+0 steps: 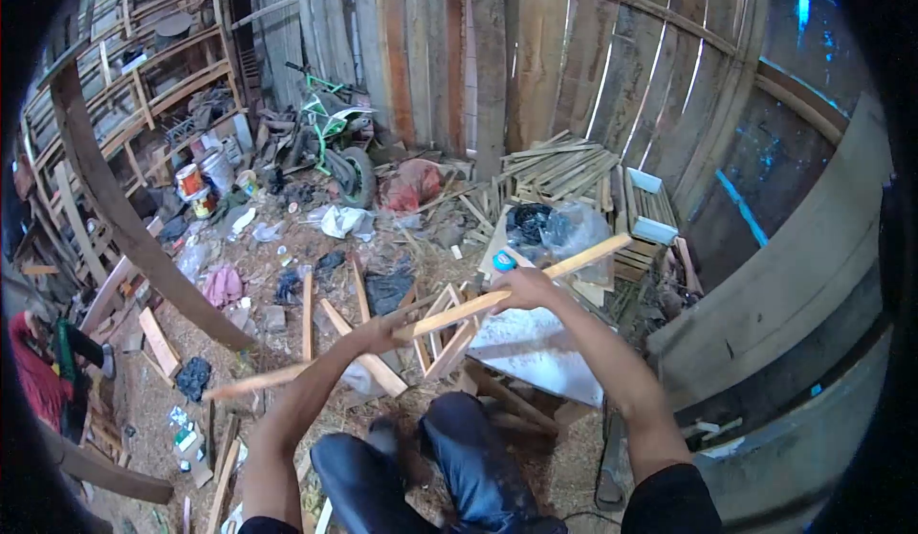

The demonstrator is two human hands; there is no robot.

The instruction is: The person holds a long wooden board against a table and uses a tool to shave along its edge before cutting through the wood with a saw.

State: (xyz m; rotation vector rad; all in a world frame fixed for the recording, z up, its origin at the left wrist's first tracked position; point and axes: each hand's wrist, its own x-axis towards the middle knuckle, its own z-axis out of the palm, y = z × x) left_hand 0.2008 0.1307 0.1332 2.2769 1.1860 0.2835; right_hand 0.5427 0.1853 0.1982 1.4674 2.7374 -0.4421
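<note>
A long, narrow wooden strip (459, 312) slants across in front of me, its right end higher in the view. My left hand (384, 331) is closed around it left of its middle. My right hand (524, 288) grips it further right, fingers wrapped over the wood. Just beyond the right hand is a small blue round object (504, 261), too small to name. Beneath the strip stands a small wooden frame (448, 354) of joined pieces. A white-topped panel (540, 352) lies below my right hand.
Loose boards (308, 314) and scraps litter the ground. A green bike (335, 128) leans by the plank wall (602, 65), near stacked slats (559, 166). A wooden post (124, 204) rises at left. A person in red (43, 381) is at the left edge.
</note>
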